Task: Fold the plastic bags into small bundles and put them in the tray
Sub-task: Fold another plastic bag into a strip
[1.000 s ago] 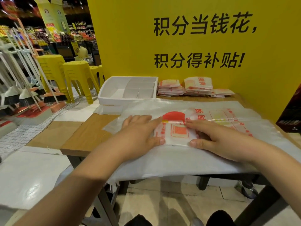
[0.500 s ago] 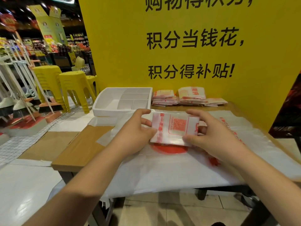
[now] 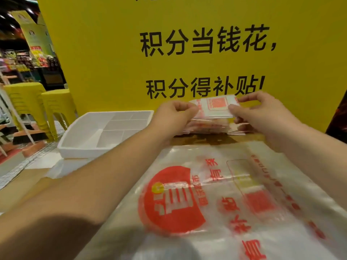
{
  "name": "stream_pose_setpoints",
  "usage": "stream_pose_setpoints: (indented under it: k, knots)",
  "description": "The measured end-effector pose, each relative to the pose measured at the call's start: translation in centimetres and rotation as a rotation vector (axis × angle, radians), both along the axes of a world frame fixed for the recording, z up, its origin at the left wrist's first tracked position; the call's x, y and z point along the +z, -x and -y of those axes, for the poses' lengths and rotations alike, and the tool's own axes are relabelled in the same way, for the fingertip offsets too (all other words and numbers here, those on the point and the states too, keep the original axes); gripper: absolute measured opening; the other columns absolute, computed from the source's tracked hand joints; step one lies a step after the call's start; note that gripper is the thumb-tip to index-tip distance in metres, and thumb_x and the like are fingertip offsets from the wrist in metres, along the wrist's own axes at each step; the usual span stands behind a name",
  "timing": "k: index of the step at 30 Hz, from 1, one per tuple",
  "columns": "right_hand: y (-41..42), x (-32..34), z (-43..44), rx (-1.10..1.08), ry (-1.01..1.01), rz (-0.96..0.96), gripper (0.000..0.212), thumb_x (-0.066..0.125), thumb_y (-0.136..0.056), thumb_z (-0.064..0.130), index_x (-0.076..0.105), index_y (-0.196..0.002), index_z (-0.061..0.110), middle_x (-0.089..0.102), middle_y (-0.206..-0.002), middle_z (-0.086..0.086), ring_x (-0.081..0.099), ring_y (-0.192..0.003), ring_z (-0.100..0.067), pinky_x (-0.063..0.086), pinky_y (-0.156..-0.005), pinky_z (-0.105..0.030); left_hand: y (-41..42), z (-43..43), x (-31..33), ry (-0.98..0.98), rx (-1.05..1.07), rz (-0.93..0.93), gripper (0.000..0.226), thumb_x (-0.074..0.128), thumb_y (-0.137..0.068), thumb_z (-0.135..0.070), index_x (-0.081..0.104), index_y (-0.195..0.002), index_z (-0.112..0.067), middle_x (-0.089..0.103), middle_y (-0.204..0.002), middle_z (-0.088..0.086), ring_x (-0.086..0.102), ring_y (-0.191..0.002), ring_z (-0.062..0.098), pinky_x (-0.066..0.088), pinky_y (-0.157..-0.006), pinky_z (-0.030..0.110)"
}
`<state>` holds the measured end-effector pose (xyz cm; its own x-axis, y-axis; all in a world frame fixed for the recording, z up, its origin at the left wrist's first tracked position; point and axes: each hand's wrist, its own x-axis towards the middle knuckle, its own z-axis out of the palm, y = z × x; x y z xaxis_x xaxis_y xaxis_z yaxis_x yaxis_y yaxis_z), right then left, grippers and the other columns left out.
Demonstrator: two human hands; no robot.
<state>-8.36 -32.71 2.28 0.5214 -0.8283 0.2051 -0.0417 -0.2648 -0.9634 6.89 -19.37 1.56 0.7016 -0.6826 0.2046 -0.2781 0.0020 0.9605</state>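
Both hands up at the far edge of the table (image 3: 202, 138), apart, one at each end of a folded bundle (image 3: 216, 107). Left hand (image 3: 174, 117) pinches the left end between thumb and curled fingers; right hand (image 3: 262, 117) pinches the right end the same way. The bundle is a small flat rectangle with red print facing up, held level just over the stack of bundles (image 3: 208, 126) that lies against the yellow sign board (image 3: 112, 53); whether it touches the stack's top I cannot tell. The divided white tray (image 3: 82, 147) sits to the left of the stack, near the left forearm, its compartments open to view with no bundle showing in them. Nearer the camera a flat plastic bag (image 3: 216, 194) lies spread on the table, unfolded, with a red round logo. Yellow stools (image 3: 56, 104) stand off to the left on the shop floor. Judgement: the folding of this one bag looks done, and the step in hand is setting it down, on the stack rather than in the tray. The next move likely calls for lowering it square on the pile and letting go with both hands together so it does not spring open, then drawing back to the flat bag. The stacked bundles are not yet in the tray.
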Motion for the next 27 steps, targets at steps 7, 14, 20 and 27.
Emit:
stream_pose_setpoints:
  k: [7, 14, 20, 27]
  knots:
    - [-3.2, -1.2, 4.1, 0.030, 0.169, -0.294, 0.040, 0.072, -0.090, 0.029, 0.063, -0.128, 0.019, 0.067, -0.121, 0.000, 0.069, -0.085, -0.009, 0.053, -0.058, -0.018, -3.0, 4.1, -2.2, -0.338, -0.025, 0.704, 0.049, 0.074, -0.088, -0.032, 0.059, -0.135, -0.024, 0.051, -0.140, -0.006, 0.052, -0.123, 0.012, 0.047, -0.096, 0.026]
    - [-3.9, -3.8, 5.7, 0.029, 0.775, -0.768, 0.075, 0.084, -0.076, 0.042, 0.049, -0.143, 0.035, 0.044, -0.123, 0.000, 0.043, -0.105, -0.018, 0.040, -0.088, -0.031, -4.0, 5.6, -4.3, -0.576, 0.039, 1.279, 0.057, 0.063, -0.091, -0.048, 0.046, -0.141, -0.026, 0.046, -0.145, -0.004, 0.031, -0.137, 0.022, 0.021, -0.110, 0.041]
    - [-4.9, -3.8, 6.7, 0.118, 1.024, -0.860, 0.075, 0.078, -0.078, 0.054, 0.044, -0.141, 0.033, 0.051, -0.138, 0.002, 0.045, -0.127, -0.023, 0.040, -0.105, -0.040, -3.9, 6.6, -3.8, -0.674, -0.012, 1.253, 0.055, 0.067, -0.090, -0.045, 0.043, -0.136, -0.025, 0.052, -0.138, -0.001, 0.037, -0.137, 0.024, 0.007, -0.120, 0.053]
    - [-5.7, -4.4, 6.8, 0.199, 1.027, -0.908, 0.062, 0.059, -0.091, 0.057, 0.040, -0.146, 0.034, 0.058, -0.126, 0.003, 0.055, -0.109, -0.021, 0.050, -0.093, -0.042, -4.1, 6.8, -4.2, -0.726, -0.039, 1.293, 0.031, 0.053, -0.100, -0.030, 0.047, -0.129, -0.020, 0.059, -0.121, 0.004, 0.049, -0.123, 0.027, 0.015, -0.120, 0.052]
